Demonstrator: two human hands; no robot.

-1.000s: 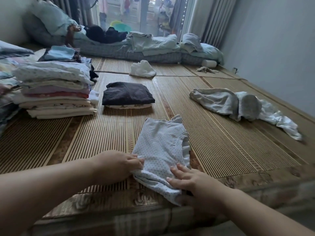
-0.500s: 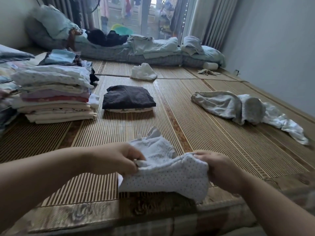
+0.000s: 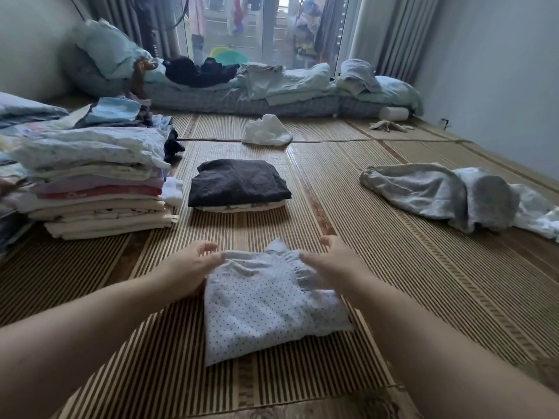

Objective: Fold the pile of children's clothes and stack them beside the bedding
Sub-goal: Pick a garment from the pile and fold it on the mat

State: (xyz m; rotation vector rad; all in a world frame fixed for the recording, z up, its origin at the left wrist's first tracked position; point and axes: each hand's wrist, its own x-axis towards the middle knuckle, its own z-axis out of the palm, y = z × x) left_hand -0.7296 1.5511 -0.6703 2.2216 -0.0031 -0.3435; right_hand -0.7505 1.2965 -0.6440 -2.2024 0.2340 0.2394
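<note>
A white dotted children's garment (image 3: 266, 309) lies folded on the bamboo mat (image 3: 378, 276) right in front of me. My left hand (image 3: 190, 267) rests at its far left corner, thumb touching the cloth and fingers lifted apart. Over the ruffled far right corner, my right hand (image 3: 335, 261) lies with loose, spread fingers. A tall stack of folded clothes (image 3: 96, 189) stands at the left beside the bedding (image 3: 18, 116). A small stack topped by a dark folded garment (image 3: 239, 182) sits beyond my hands. Unfolded grey and white clothes (image 3: 447, 195) lie at the right.
A crumpled white cloth (image 3: 266, 131) lies farther back on the mat. A long mattress with pale blue bedding and dark clothes (image 3: 272, 86) runs along the window. A white roll (image 3: 393, 113) and a small rag (image 3: 388, 126) are near the right wall.
The dotted garment, held up between both hands half a second ago, now lies folded over on the mat. Both hands have loosened and sit at its far corners.
</note>
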